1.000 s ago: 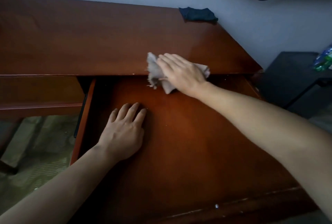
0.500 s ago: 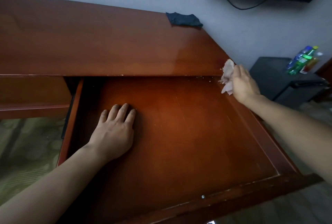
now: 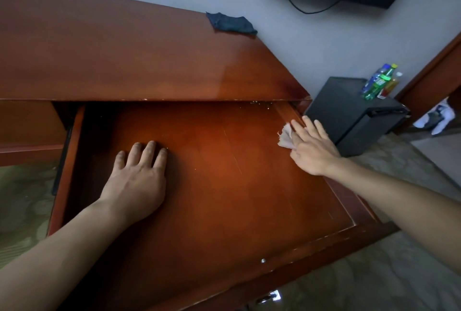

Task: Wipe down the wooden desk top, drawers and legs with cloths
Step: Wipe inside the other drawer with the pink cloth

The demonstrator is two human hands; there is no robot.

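Left hand (image 3: 136,181): flat on the open drawer (image 3: 224,173) floor.
Right hand (image 3: 313,147): presses pale cloth (image 3: 285,136) against drawer's right side.
Dark cloth (image 3: 230,23): on desk top (image 3: 124,61), far corner.

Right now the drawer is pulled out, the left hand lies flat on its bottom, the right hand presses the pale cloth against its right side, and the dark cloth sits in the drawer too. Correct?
Not quite. The head view shows the dark cloth on the desk top, at its far corner by the wall, not in the drawer. The rest holds: left hand flat on the bottom, right hand pressing the pale cloth at the right side.
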